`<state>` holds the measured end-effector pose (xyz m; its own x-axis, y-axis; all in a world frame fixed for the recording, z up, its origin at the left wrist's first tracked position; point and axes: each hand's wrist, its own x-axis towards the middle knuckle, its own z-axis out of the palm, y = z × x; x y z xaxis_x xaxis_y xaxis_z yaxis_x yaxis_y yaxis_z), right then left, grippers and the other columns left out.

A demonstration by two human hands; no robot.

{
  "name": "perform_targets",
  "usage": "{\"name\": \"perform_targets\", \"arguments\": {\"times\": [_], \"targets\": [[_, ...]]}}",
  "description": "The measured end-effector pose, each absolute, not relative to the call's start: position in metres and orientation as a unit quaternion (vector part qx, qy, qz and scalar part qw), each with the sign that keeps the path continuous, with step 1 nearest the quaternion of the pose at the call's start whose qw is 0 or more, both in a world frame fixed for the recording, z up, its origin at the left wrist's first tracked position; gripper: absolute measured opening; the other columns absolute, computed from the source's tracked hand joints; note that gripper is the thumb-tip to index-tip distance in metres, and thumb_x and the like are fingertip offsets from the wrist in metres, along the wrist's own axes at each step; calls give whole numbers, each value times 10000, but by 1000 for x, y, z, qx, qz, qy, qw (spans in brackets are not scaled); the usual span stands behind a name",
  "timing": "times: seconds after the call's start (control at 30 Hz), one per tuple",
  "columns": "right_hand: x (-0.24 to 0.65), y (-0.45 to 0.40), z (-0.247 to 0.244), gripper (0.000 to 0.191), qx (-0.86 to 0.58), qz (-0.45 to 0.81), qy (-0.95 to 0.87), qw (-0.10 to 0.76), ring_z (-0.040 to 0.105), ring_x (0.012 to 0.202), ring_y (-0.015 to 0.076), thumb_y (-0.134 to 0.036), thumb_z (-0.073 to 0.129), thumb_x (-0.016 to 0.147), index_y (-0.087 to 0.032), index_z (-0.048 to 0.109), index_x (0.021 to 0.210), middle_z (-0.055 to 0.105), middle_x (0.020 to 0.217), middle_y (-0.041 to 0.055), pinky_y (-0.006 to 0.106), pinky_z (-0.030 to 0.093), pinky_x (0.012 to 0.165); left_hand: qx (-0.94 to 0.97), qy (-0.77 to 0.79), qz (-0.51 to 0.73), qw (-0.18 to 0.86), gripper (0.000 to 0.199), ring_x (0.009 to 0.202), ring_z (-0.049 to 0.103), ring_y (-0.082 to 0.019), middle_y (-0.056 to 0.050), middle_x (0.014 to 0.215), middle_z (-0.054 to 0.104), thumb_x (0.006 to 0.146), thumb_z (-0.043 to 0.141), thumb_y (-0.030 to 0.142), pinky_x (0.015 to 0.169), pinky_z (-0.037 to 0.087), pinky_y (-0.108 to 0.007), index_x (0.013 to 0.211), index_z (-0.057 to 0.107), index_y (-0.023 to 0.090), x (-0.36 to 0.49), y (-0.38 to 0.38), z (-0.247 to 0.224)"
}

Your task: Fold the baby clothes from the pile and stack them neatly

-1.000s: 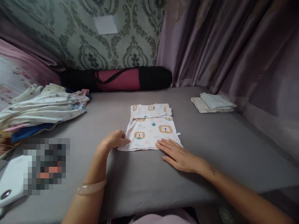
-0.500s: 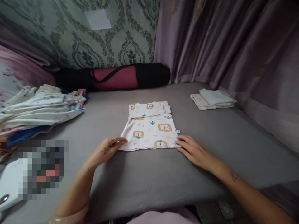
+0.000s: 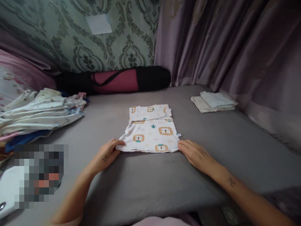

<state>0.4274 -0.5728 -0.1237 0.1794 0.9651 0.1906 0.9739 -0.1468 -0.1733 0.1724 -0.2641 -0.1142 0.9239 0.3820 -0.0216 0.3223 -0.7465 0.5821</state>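
A small white shirt (image 3: 152, 133) printed with orange lion faces lies flat on the grey sheet in front of me. Its far part is folded over into a band, and a little tag sticks out at its right side. My left hand (image 3: 109, 153) pinches the near left corner between thumb and fingers. On the opposite side, my right hand (image 3: 196, 155) grips the near right corner with its fingers pressed together. The hem between the two hands runs nearly straight.
To the left is a loose heap of clothes (image 3: 44, 110), with a white device (image 3: 14, 188), partly pixelated, nearer me. Folded garments (image 3: 216, 102) lie at the right. A long black and maroon bag (image 3: 115, 81) rests along the wall. Curtains (image 3: 199, 40) hang on the right.
My fingers have closed on both near corners of the shirt. The left corner has been drawn slightly outward to the left, and the right hand's fingers have come together.
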Motion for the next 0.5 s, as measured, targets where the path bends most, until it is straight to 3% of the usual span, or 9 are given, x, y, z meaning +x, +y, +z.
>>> {"name": "perform_targets", "arguments": {"times": [0.2, 0.37, 0.5], "targets": [[435, -578, -130, 376, -759, 22, -623, 186, 556, 1115, 226, -110, 417, 881, -211, 538, 1222, 601, 1198, 92, 429, 467, 984, 933, 195, 58, 298, 341, 682, 528, -146, -38, 825, 562, 903, 432, 449, 625, 421, -247, 898, 677, 212, 179, -260, -117], [439, -574, -131, 348, -759, 39, -602, 244, 597, 1048, 203, -91, 403, 870, -239, 606, 1110, 625, 1129, 79, 386, 519, 913, 928, 186, 102, 307, 306, 766, 537, -170, -58, 902, 557, 880, 483, 438, 619, 457, -248, 982, 698, 246, 178, -255, -121], [440, -568, -123, 283, -769, 0, -568, 293, 598, 1079, 205, -131, 427, 876, -246, 633, 1033, 624, 1157, 75, 394, 506, 943, 910, 187, 142, 341, 286, 963, 553, -235, -92, 1038, 570, 858, 503, 409, 608, 484, -250, 1011, 704, 276, 180, -249, -118]]}}
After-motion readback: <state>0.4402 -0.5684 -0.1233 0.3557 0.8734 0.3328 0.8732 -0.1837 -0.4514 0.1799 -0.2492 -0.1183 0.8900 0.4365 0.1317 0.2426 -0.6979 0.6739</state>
